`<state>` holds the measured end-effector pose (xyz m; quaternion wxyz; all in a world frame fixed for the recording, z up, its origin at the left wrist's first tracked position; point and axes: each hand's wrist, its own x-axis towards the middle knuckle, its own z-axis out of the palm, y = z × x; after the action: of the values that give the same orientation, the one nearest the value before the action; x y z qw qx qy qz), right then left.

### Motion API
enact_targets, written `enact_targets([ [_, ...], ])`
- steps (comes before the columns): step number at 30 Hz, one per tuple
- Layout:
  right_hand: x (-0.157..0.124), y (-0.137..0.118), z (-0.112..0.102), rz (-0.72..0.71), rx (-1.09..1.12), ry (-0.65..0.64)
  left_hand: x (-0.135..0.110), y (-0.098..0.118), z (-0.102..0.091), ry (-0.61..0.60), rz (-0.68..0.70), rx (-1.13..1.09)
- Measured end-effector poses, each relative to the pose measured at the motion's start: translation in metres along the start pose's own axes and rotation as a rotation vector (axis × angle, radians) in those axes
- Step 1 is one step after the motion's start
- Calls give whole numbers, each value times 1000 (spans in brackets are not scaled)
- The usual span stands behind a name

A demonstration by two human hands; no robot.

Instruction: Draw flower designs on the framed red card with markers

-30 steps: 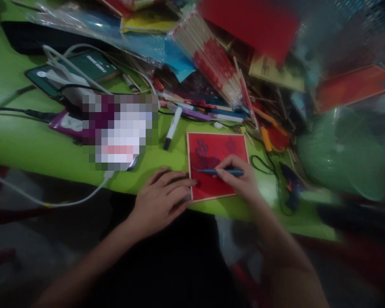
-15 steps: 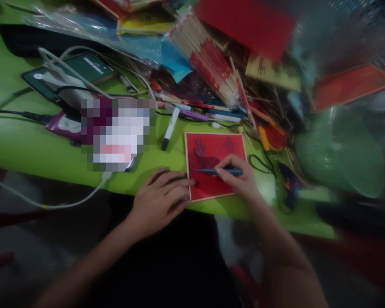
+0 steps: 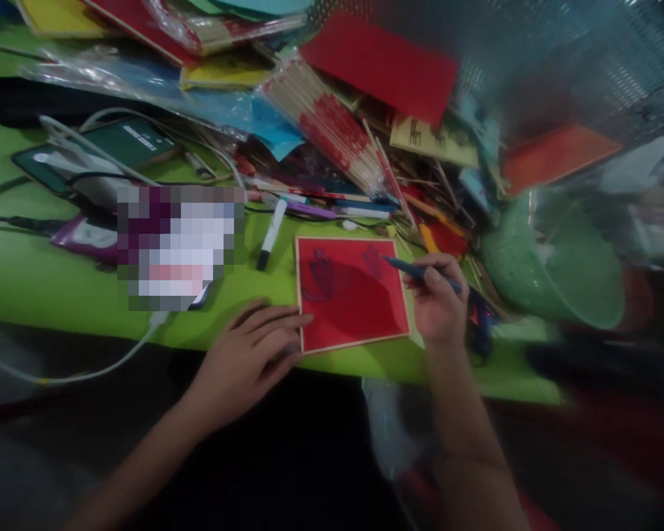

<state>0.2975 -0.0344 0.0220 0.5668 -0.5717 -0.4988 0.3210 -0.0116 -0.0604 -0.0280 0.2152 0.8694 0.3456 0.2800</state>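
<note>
Red panel (image 3: 354, 313) on dim, cluttered green table (image 3: 83, 295); right grip (image 3: 440, 306) clamped on pen (image 3: 412, 268), left grip (image 3: 249, 354) apart.

Dim; lower corners dark; right edge smeared; glints on plastic wrap (image 3: 97, 74); bright patch (image 3: 185, 247) pixelated.

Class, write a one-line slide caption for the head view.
Red panel bearing dark drawings, the left hand at its left edge, the right hand holding a blue pen over it.

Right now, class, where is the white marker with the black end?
In the head view, the white marker lies on the green table, just left of the red panel and beyond the left hand.
</note>
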Motion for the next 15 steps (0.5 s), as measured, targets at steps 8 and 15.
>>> enact_targets([
  [8,3,-3,-13,-47,139,94,4,0,-17,30,11,-20],
  [15,4,-5,-15,-39,88,108,42,-13,-21,144,-112,204],
])
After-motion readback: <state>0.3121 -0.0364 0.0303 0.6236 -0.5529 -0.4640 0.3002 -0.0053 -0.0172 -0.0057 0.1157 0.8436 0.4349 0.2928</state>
